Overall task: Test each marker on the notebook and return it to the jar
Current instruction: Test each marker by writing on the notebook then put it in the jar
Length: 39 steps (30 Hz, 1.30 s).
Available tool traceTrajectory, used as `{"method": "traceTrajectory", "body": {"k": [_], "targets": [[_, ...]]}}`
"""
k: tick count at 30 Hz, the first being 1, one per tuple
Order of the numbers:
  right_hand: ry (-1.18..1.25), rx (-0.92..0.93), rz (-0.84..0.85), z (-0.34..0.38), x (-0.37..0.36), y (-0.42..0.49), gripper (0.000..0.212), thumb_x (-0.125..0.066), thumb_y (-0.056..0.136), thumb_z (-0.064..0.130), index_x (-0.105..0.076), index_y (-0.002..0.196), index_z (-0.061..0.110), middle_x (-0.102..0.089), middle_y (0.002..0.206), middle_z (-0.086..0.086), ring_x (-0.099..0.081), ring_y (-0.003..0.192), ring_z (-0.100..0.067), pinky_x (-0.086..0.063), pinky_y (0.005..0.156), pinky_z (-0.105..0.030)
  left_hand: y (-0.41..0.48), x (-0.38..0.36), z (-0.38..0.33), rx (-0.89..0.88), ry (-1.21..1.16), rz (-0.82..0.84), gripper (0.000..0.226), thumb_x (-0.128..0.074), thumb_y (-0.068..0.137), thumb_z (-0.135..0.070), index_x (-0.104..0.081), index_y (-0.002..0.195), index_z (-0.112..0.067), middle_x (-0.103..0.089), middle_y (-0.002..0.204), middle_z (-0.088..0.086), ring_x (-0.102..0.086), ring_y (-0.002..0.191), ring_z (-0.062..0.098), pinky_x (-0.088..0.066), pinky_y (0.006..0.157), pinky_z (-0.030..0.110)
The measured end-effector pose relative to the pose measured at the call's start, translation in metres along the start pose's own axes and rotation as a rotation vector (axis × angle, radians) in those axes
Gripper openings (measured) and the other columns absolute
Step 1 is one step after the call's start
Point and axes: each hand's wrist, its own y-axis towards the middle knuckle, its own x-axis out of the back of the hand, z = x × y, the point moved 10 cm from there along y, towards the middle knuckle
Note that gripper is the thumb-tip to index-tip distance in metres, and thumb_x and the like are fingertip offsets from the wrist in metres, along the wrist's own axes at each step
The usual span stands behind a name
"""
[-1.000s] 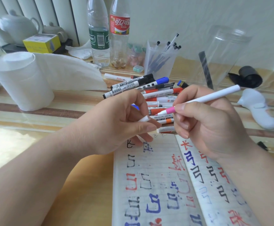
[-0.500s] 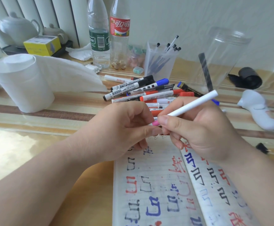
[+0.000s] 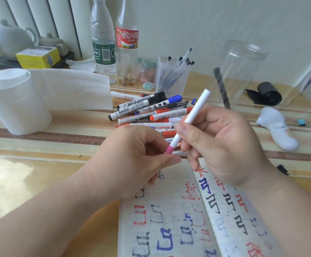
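My right hand (image 3: 223, 143) grips a white marker (image 3: 195, 112) with a pink front end, its tail tilted up and away from me. My left hand (image 3: 139, 160) has its fingers curled and pinches at that pink end; the small white cap it held is hidden under the fingertips. Both hands hover over the top edge of the open notebook (image 3: 171, 219), whose pages carry red, blue and black test marks. A pile of whiteboard markers (image 3: 151, 112) lies just beyond the hands. The clear jar (image 3: 243, 71) stands at the back right with one dark pen inside.
A paper towel roll (image 3: 15, 101) stands at the left. Two plastic bottles (image 3: 104, 43), a clear pen holder (image 3: 171, 76), a teapot (image 3: 10, 38) and a yellow box (image 3: 37, 57) line the back. A white handheld device (image 3: 275, 128) and a black roll (image 3: 267, 93) lie at the right.
My right hand has swung the marker more upright and brought its pink end down into my left fingertips. The white cap, visible in the left hand before, is now covered.
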Motion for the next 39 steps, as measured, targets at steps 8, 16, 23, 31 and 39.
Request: {"method": "traceTrajectory", "body": {"k": [8, 16, 23, 31, 39], "targets": [[-0.048, -0.042, 0.011, 0.002, -0.003, 0.001, 0.015, -0.070, 0.092, 0.010, -0.063, 0.081, 0.001, -0.065, 0.058, 0.000, -0.053, 0.037, -0.012, -0.043, 0.038, -0.023, -0.001, -0.003, -0.003, 0.003, -0.005, -0.038, 0.025, -0.084, 0.074, -0.044, -0.071, 0.072, -0.023, -0.067, 0.051, -0.008, -0.064, 0.041, 0.008, -0.047, 0.042, 0.018], [0.005, -0.067, -0.077, -0.006, 0.013, 0.002, 0.016, -0.073, 0.090, 0.019, -0.068, 0.077, 0.013, -0.064, 0.057, -0.005, -0.049, 0.035, -0.018, -0.040, 0.035, -0.027, 0.004, -0.013, 0.007, 0.046, -0.146, 0.044, 0.039, -0.078, 0.059, -0.061, -0.071, 0.079, -0.028, -0.071, 0.057, -0.002, -0.068, 0.048, 0.014, -0.052, 0.048, 0.024], [0.222, -0.077, -0.164, -0.014, 0.023, 0.006, 0.019, -0.070, 0.087, 0.016, -0.065, 0.070, 0.014, -0.058, 0.054, -0.009, -0.040, 0.035, -0.014, -0.033, 0.036, -0.020, 0.003, -0.009, 0.004, -0.005, -0.030, 0.052, 0.038, -0.068, 0.072, -0.065, -0.068, 0.069, -0.027, -0.066, 0.051, -0.004, -0.055, 0.039, 0.009, -0.042, 0.042, 0.018], [0.211, -0.093, -0.192, -0.012, 0.016, 0.006, 0.020, -0.073, 0.082, 0.021, -0.061, 0.073, 0.007, -0.057, 0.053, -0.008, -0.041, 0.034, -0.015, -0.034, 0.035, -0.021, 0.001, -0.003, 0.004, -0.004, 0.012, -0.054, 0.035, -0.072, 0.074, -0.060, -0.066, 0.063, -0.028, -0.064, 0.050, -0.009, -0.051, 0.035, 0.003, -0.042, 0.039, 0.019], [0.016, 0.047, -0.224, 0.009, 0.023, 0.002, 0.010, -0.074, 0.088, 0.017, -0.072, 0.080, 0.013, -0.067, 0.062, -0.001, -0.054, 0.043, -0.006, -0.041, 0.042, -0.019, 0.013, -0.020, 0.010, 0.003, 0.174, 0.004, 0.032, -0.076, 0.079, -0.061, -0.053, 0.072, -0.039, -0.059, 0.076, -0.037, -0.055, 0.057, -0.004, -0.040, 0.054, 0.013]]}}
